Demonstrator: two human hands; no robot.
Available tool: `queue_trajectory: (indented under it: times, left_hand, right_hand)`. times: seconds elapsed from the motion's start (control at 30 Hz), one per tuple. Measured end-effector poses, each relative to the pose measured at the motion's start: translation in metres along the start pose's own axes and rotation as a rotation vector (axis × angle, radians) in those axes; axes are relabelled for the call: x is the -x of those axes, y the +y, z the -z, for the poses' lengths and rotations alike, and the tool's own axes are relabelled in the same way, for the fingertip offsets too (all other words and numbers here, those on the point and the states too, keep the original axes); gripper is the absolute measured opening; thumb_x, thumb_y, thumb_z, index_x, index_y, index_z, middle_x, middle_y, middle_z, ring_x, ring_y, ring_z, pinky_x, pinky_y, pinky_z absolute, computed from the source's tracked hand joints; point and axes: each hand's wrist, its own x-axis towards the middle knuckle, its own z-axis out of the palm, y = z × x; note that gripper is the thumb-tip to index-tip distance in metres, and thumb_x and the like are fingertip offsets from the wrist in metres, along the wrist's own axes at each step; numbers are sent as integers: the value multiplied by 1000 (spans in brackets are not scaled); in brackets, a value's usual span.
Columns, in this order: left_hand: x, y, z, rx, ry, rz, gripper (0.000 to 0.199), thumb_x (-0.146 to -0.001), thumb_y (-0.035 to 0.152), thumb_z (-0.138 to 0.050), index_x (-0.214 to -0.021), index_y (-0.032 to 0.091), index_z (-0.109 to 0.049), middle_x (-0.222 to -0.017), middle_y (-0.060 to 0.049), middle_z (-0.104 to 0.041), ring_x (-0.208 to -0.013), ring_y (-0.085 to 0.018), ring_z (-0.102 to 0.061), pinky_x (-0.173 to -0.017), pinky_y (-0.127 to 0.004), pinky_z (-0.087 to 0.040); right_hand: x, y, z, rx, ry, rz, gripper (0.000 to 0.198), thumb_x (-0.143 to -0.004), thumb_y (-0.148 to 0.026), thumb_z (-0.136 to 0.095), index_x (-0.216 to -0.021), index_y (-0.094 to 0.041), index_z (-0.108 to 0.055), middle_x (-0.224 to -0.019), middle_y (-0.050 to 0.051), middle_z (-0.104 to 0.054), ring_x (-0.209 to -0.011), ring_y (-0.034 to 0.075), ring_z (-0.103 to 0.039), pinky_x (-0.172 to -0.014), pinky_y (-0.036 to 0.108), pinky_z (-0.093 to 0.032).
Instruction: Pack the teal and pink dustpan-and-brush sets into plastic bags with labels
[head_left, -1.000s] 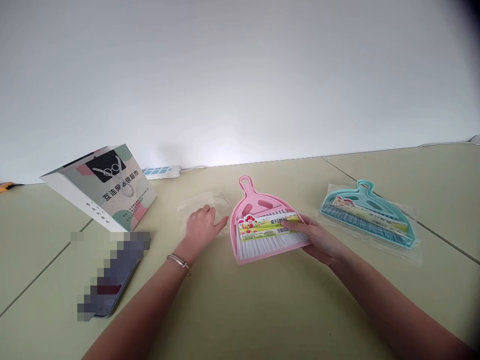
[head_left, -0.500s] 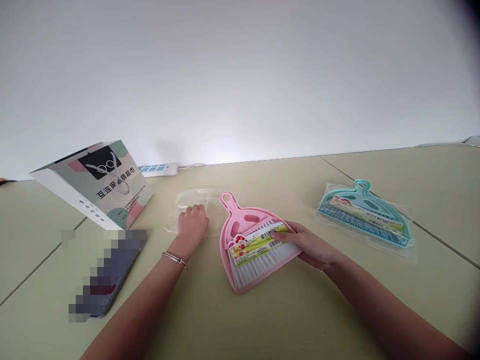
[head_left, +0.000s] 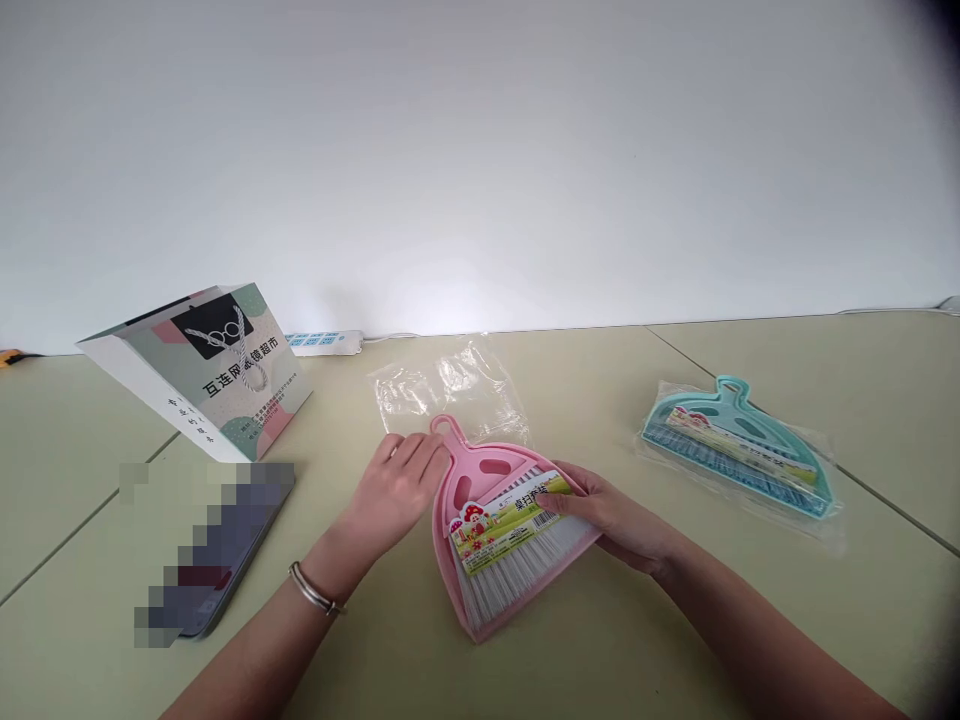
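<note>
The pink dustpan (head_left: 480,484) is in the lower middle of the frame, its looped handle (head_left: 456,436) pointing up and left. Its long axis slants from there down to the right, with the wide, straight mouth facing the lower right. It is smooth and glossy, shaped like a rounded fan with oval hollows near the neck. A brush (head_left: 506,580) with pale, fine, straight bristles lies nested in it, under a printed card label (head_left: 499,525) with red mushrooms. Whether the pan's lower corner touches the table (head_left: 390,655) cannot be told.

The right hand (head_left: 619,515) is clamped on the pan's right edge, thumb over the label. The left hand (head_left: 401,485) is at the handle, fingers curled and close together; whether they close on it cannot be told. A thin metal bracelet (head_left: 309,590) rings that wrist.

Just beyond the handle lies a clear, crinkled plastic bag (head_left: 465,380). At right, a teal set (head_left: 739,440) lies in clear film, its handle up. At left, a paper bag (head_left: 217,370) with a twisted cord leans above a flat, partly pixelated phone (head_left: 244,545). A white power strip (head_left: 324,343) sits behind, by the plain wall (head_left: 480,150).
</note>
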Motion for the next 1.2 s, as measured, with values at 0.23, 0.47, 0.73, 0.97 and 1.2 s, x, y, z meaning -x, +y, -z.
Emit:
queue_trajectory:
  times: [0.23,0.47,0.73,0.97,1.2]
  left_hand:
    - [5,8,11,194,9,-69,28,-91,8,-33,-97,16,-59,-112,-12,-66,-100,-23,-60,-79,-36,-38]
    - [-2,18,7,288,63,-149,26,-90,8,-37,-103,22,-54,-119,-7,-64,-108,-20,-58,-89,-36,-35]
    - [18,20,-4,1306,80,929,78,-81,44,-58,-140,25,-11,-151,-19,-18,-132,-29,-35,-101,-47,-36]
    - [9,39,-8,1989,-67,1024,59,-75,37,-67,-127,21,-44,-127,-12,-58,-109,-27,-59,-89,-38,-48]
    - [11,37,-9,2052,-5,1278,50,-68,30,-74,-113,17,-55,-105,-9,-71,-89,-24,-68,-76,-32,-53]
  right_hand:
    - [2,1,-4,-69,65,52,82,-66,-29,-78,-135,-24,-34,-110,7,-67,-91,23,-67,-83,40,-53]
    - [2,2,-7,-60,-26,55,55,-64,-33,-78,-112,-16,-59,-100,10,-71,-89,26,-68,-83,40,-52]
    - [0,0,-13,-164,181,66,69,-53,-31,-84,-114,-17,-55,-101,9,-71,-90,28,-68,-84,42,-52]
    - [-4,3,-17,-110,180,38,63,-57,-36,-81,-112,-18,-55,-95,6,-72,-77,21,-69,-66,31,-55]
    - [-4,7,-8,256,145,-8,51,-69,-52,-68,-105,-16,-63,-61,-2,-63,-41,7,-48,-32,17,-33]
